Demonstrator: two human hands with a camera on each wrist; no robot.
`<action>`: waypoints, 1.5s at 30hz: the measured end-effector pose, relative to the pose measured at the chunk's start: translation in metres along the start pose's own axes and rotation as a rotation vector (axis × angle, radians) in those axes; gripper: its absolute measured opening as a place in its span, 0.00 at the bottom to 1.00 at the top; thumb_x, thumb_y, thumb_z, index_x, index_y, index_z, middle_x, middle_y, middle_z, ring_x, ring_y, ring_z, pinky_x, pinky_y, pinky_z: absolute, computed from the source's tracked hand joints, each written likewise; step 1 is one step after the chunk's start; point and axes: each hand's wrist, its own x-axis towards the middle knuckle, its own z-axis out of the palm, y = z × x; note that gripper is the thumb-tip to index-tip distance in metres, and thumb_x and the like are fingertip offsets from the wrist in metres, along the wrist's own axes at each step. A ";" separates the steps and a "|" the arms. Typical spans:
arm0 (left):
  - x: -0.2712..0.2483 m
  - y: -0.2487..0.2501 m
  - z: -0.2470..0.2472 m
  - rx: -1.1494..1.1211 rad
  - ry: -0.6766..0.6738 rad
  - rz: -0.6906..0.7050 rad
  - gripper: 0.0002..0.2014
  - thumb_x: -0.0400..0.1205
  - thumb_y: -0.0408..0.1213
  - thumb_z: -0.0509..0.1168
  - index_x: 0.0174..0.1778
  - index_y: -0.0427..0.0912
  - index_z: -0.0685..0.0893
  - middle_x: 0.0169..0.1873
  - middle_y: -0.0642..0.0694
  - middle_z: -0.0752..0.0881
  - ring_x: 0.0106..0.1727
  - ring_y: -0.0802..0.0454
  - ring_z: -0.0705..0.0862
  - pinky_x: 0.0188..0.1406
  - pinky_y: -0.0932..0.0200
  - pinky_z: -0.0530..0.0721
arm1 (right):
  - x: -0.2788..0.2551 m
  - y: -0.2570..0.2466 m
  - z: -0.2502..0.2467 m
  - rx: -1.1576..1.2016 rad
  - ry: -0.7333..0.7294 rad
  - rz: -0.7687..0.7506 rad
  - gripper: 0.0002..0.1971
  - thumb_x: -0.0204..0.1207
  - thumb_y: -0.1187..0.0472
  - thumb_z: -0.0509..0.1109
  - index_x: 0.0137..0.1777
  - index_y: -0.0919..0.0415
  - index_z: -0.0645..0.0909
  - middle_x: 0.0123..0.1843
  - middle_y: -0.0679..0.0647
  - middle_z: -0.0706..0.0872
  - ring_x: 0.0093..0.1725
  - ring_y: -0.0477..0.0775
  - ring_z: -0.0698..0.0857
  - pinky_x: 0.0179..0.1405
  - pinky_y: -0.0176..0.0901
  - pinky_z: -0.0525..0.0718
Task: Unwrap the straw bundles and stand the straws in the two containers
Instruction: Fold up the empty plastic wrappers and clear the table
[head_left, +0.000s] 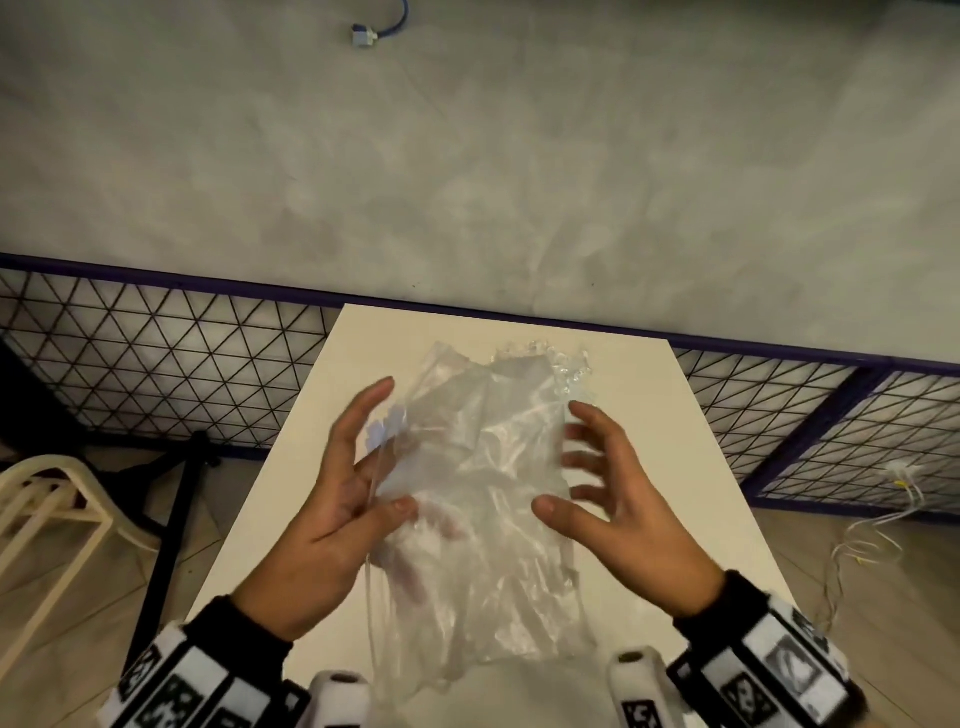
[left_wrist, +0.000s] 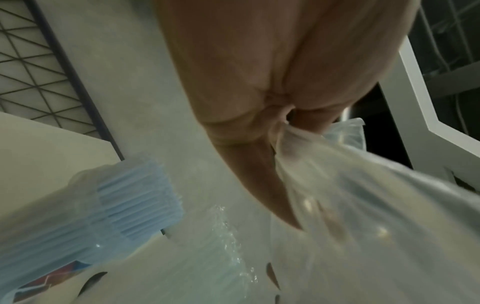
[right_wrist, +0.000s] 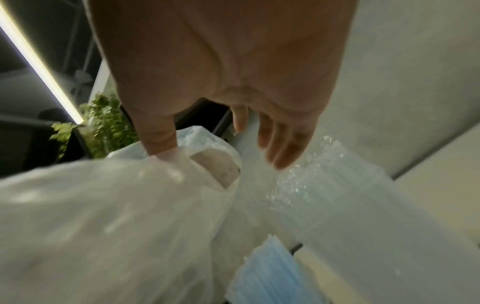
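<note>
Over the white table (head_left: 660, 447) hangs a crumpled clear plastic wrapper (head_left: 483, 493). My left hand (head_left: 374, 488) pinches its left edge between thumb and fingers; the pinch shows in the left wrist view as the wrapper (left_wrist: 337, 195) bunched under my left hand (left_wrist: 280, 123). My right hand (head_left: 571, 462) hovers at the wrapper's right edge, fingers spread and holding nothing. Behind the wrapper stand blue straws (left_wrist: 135, 201) in a container with a coloured label (left_wrist: 52, 275). Beside them, clear straws (right_wrist: 324, 195) stand upright with their tips glinting (head_left: 569, 366). What holds the clear straws is hidden.
A black wire mesh fence (head_left: 156, 374) with a purple rail runs behind the table, below a grey wall. A cream chair (head_left: 47, 519) stands at the left. White cables (head_left: 878, 525) lie on the floor at the right. A green plant (right_wrist: 103, 127) shows in the right wrist view.
</note>
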 end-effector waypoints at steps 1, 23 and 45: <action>0.001 0.003 -0.001 -0.037 -0.009 -0.017 0.45 0.80 0.18 0.57 0.69 0.83 0.63 0.68 0.47 0.84 0.59 0.46 0.88 0.57 0.56 0.87 | 0.001 0.001 -0.001 0.145 -0.082 0.062 0.42 0.63 0.46 0.79 0.77 0.42 0.65 0.69 0.45 0.81 0.65 0.52 0.85 0.62 0.47 0.84; 0.006 0.017 0.010 0.432 -0.527 -0.176 0.01 0.76 0.43 0.75 0.41 0.53 0.90 0.50 0.59 0.87 0.56 0.60 0.84 0.59 0.71 0.75 | 0.029 -0.041 -0.015 -0.179 -0.446 -0.456 0.17 0.68 0.82 0.68 0.34 0.63 0.92 0.52 0.52 0.78 0.43 0.62 0.83 0.49 0.41 0.80; 0.015 -0.002 0.032 0.123 -0.161 -0.225 0.23 0.79 0.49 0.70 0.68 0.63 0.69 0.52 0.40 0.90 0.48 0.41 0.90 0.50 0.42 0.89 | -0.001 0.018 -0.008 0.282 -0.016 0.119 0.44 0.55 0.44 0.88 0.59 0.78 0.77 0.51 0.86 0.80 0.50 0.84 0.84 0.54 0.78 0.80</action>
